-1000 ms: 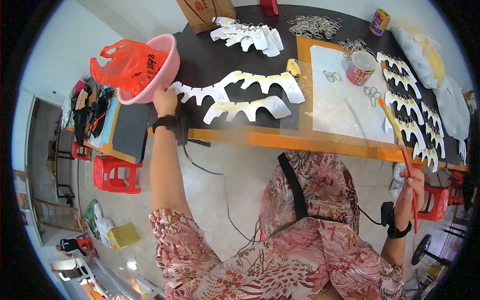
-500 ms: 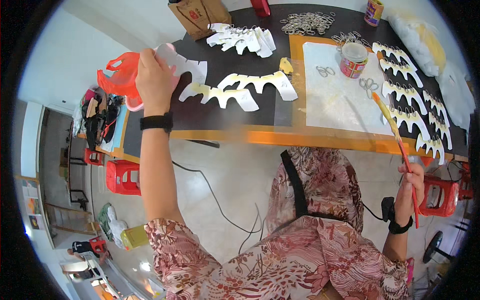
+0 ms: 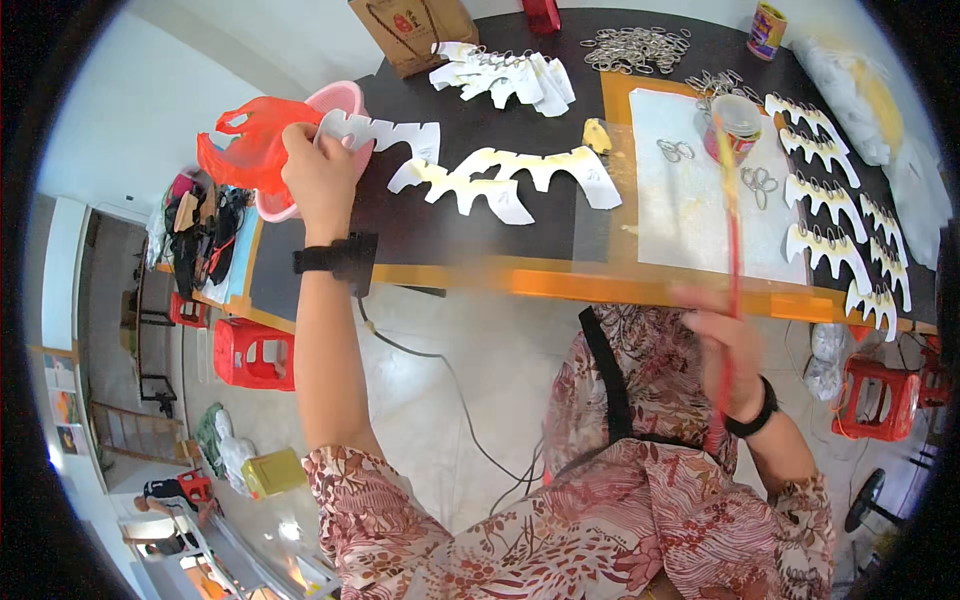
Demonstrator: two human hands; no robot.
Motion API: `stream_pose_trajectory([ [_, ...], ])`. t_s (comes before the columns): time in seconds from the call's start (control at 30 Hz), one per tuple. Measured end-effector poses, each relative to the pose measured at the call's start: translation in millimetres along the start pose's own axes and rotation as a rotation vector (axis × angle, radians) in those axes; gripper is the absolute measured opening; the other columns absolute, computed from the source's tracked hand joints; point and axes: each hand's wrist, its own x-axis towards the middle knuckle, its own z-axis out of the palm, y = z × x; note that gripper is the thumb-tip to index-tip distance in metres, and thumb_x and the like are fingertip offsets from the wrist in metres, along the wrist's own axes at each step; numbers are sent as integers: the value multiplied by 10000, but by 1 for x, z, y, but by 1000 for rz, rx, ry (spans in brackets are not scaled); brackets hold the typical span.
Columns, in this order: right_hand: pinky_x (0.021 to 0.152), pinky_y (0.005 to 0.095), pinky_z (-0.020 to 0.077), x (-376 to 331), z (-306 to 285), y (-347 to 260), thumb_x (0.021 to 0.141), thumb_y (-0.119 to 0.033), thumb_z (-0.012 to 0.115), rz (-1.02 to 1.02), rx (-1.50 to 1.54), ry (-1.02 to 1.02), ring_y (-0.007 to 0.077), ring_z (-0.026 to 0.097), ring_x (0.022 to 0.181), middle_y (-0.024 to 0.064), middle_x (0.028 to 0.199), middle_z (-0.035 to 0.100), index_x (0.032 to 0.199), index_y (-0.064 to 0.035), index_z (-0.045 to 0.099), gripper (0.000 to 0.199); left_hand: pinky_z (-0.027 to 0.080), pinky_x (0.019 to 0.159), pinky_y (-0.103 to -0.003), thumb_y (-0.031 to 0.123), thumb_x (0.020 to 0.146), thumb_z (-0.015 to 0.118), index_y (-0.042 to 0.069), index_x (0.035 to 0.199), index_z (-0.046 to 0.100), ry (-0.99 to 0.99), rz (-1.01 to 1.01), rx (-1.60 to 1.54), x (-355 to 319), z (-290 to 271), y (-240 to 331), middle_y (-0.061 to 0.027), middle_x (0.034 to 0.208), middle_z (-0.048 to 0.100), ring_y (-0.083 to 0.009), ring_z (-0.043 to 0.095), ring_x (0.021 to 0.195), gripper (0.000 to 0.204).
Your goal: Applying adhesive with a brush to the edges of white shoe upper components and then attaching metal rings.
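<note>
Plainly, the right hand point(image 3: 728, 360) was at the near edge of the table point(image 3: 410, 235), blurred but closed around the red handle of a brush point(image 3: 733, 230), whose yellow tip pointed toward the far edge and overlapped the tub point(image 3: 748, 140) in view; whether they touched, I could not tell. The left hand point(image 3: 318, 180) was pinched on the left end of a white strip point(image 3: 405, 138), which ran rightward from the grip, its long axis roughly along the near edge. Two loose strips point(image 3: 545, 170) lay closer to that edge, nearer the left hand than the right. By the left edge, a pink basin point(image 3: 345, 95) held a red bag point(image 3: 245, 150). The tub stood on white paper point(image 3: 670, 215) toward the right edge, its contents unclear. Beyond, near the far edge, was a pile of rings point(image 3: 635, 50).
</note>
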Motion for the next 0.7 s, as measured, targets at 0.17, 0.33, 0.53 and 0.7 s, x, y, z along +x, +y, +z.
stream_pose_trajectory([
  [0.17, 759, 312, 499, 63, 101, 26, 766, 86, 594, -38, -148, 23, 258, 589, 949, 171, 1162, 548, 969, -10, 536, 232, 524, 550, -315, 65, 866, 469, -42, 925, 464, -79, -125, -185, 0, -4, -17, -182, 757, 629, -216, 672, 617, 122],
  [0.33, 708, 331, 504, 100, 161, 41, 870, -48, 493, 362, 170, 74, 227, 533, 754, 120, 867, 485, 832, 5, 459, 73, 531, 517, -296, 62, 855, 469, -54, 927, 462, -132, -227, -422, 1, -9, -12, -160, 804, 622, -200, 659, 610, 137],
  [0.53, 639, 335, 436, 116, 182, 47, 729, 132, 504, 545, 110, 67, 270, 481, 721, 110, 881, 439, 852, -41, 402, 235, 538, 570, -289, 29, 855, 450, -59, 955, 415, -186, -324, -558, 5, -8, -32, -205, 837, 595, -238, 651, 651, 137],
  [0.7, 649, 345, 426, 100, 168, 50, 761, 71, 458, 338, -234, -24, 293, 494, 765, 114, 890, 444, 867, -56, 419, 170, 555, 611, -310, 5, 838, 447, -79, 971, 420, -126, -521, -722, 28, -25, -75, -224, 870, 599, -282, 662, 739, 160],
])
